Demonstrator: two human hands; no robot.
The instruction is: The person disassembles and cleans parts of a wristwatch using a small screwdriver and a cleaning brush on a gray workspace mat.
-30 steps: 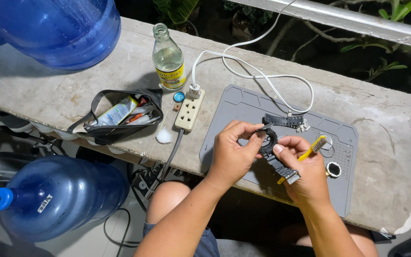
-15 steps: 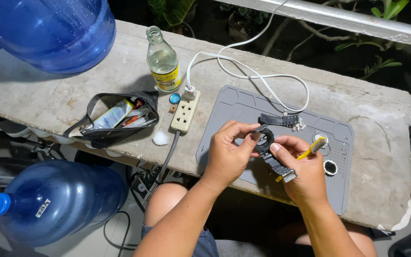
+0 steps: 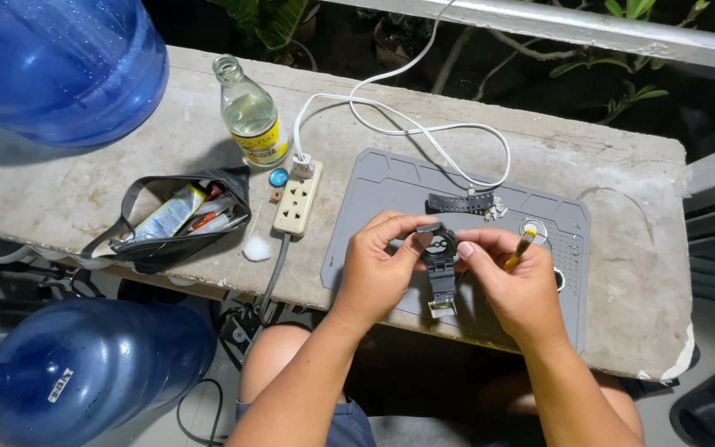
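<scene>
Both hands up over the grey work mat (image 3: 374, 178), mid tabletop (image 3: 68, 194). Left hand (image 3: 376, 269) pinches the dark watch (image 3: 439, 248) at its case w/ thumb + fingers. Right hand (image 3: 516, 285) grips the watch from the other side, and also has a yellow-handled tool (image 3: 525, 246) tucked in its fingers, tip pointing up-right. Watch has one strap hanging down w/ buckle at the bottom end; held above the mat's near edge, not resting on it. Loose strap piece (image 3: 459, 203) lies on the mat behind the hands. Left of mat: beige power strip (image 3: 297, 199) w/ white cable (image 3: 407, 126) looping over the mat, glass bottle (image 3: 247, 116) behind it, open black pouch (image 3: 171, 222) w/ tubes further left. Blue water jugs: one on tabletop top-left (image 3: 55, 66), one on floor lower-left (image 3: 84, 372).
</scene>
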